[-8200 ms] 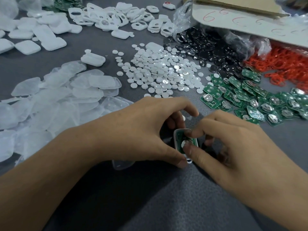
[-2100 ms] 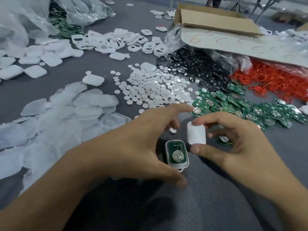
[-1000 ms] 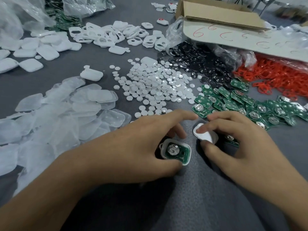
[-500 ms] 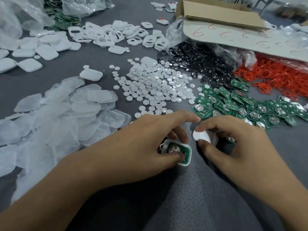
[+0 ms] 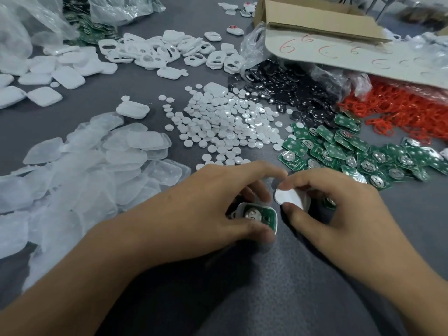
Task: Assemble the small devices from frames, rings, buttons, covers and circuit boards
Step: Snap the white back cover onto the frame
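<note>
My left hand (image 5: 203,209) grips a white frame with a green circuit board (image 5: 258,215) seated in it, thumb on its near edge, fingers curled over its far side. Just to the right, my right hand (image 5: 339,212) pinches a white cover (image 5: 289,197) between thumb and fingers, tilted up beside the frame. Both hands rest low over the grey table (image 5: 266,287).
Piles ring the work spot: clear covers (image 5: 97,161) at left, white buttons (image 5: 225,124) ahead, green circuit boards (image 5: 351,151) at right, black discs (image 5: 286,90), red rings (image 5: 400,110), white frames (image 5: 169,49), white covers (image 5: 60,73) and a cardboard box (image 5: 315,23) behind.
The frame with its board was turned sideways under my left hand. My right hand brought the white cover down and closer to the frame, tilting it.
</note>
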Available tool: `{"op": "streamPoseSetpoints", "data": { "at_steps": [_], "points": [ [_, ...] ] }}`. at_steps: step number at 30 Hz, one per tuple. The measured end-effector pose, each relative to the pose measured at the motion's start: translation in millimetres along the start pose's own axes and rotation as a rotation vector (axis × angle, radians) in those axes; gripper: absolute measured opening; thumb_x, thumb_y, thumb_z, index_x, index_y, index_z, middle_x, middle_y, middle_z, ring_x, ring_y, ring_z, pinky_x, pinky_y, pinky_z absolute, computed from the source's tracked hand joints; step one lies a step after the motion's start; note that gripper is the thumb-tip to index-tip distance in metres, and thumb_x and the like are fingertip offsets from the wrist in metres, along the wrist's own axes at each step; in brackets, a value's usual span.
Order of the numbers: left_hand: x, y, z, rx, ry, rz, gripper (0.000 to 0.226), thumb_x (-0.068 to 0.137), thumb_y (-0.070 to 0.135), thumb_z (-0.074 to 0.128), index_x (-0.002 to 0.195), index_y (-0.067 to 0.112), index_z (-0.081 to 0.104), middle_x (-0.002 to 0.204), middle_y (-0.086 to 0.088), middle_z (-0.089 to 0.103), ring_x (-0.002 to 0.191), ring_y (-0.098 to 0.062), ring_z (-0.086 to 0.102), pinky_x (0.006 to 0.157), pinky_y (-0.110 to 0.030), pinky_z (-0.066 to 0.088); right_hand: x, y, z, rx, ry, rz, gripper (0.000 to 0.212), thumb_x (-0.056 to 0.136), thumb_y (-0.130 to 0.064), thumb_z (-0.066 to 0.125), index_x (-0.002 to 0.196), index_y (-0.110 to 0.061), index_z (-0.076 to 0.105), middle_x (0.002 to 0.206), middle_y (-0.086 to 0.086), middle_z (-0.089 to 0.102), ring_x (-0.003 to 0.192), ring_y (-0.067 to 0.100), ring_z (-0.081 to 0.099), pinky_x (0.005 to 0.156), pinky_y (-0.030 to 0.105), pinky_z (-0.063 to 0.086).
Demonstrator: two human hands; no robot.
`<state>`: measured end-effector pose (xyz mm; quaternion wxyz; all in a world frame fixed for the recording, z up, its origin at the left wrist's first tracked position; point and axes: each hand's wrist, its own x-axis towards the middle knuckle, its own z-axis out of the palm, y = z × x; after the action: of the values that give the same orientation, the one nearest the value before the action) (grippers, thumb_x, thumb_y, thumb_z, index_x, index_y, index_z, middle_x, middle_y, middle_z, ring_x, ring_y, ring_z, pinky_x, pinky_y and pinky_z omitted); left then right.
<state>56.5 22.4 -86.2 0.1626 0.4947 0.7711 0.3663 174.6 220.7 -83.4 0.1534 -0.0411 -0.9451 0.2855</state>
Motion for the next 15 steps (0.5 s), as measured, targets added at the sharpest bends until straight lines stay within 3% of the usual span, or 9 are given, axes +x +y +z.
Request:
{"op": "streamPoseSetpoints", "data": {
  "at_steps": [5,9,12,15],
  "points": [
    [-1.2,-3.6,-2.2,0.038,-0.062,-0.018,0.093,0.063,0.055,0.091,0.14,0.057,0.038,0.115,0.027,0.057,0.114,0.007,0.053,0.092,-0.017,0.045,0.9,1.9,9.0,0.069,0.048,-0.024,0.034,0.076,-0.013,0.08,0.103,-0.033,0.071,0.097,-0.025,0.068,0.094,0.003,0.065,0.081,0.014,0.047],
    [-4.6,-2.8,0.7,-0.021,-0.041,-0.058,0.094,0.067,0.051,0.092,0.145,0.049,0.04,0.112,0.023,0.06,0.107,0.003,0.057,0.093,-0.025,0.049,-0.1,-0.1,12.5,0.245,0.086,-0.012,0.029,0.079,-0.009,0.08,0.101,-0.026,0.072,0.106,-0.014,0.072,0.102,0.011,0.069,0.087,0.038,0.056],
    [-8.5,0.7,2.7,-0.018,-0.013,-0.083,0.095,0.069,0.047,0.092,0.147,0.05,0.037,0.113,0.022,0.061,0.107,0.001,0.057,0.095,-0.031,0.051,-3.0,-2.1,4.5,0.342,0.106,-0.007,0.023,0.081,-0.006,0.081,0.097,-0.021,0.075,0.111,-0.01,0.073,0.109,0.014,0.068,0.094,0.04,0.054],
    [-10.4,4.0,2.9,0.006,-0.017,-0.097,0.101,0.071,0.044,0.091,0.151,0.049,0.03,0.117,0.02,0.06,0.11,0.002,0.056,0.101,-0.033,0.049,-9.7,-8.6,-4.7,0.394,0.018,0.01,0.025,0.081,-0.007,0.082,0.1,-0.022,0.075,0.11,-0.009,0.074,0.105,0.015,0.068,0.093,0.043,0.054]
  ]
}}
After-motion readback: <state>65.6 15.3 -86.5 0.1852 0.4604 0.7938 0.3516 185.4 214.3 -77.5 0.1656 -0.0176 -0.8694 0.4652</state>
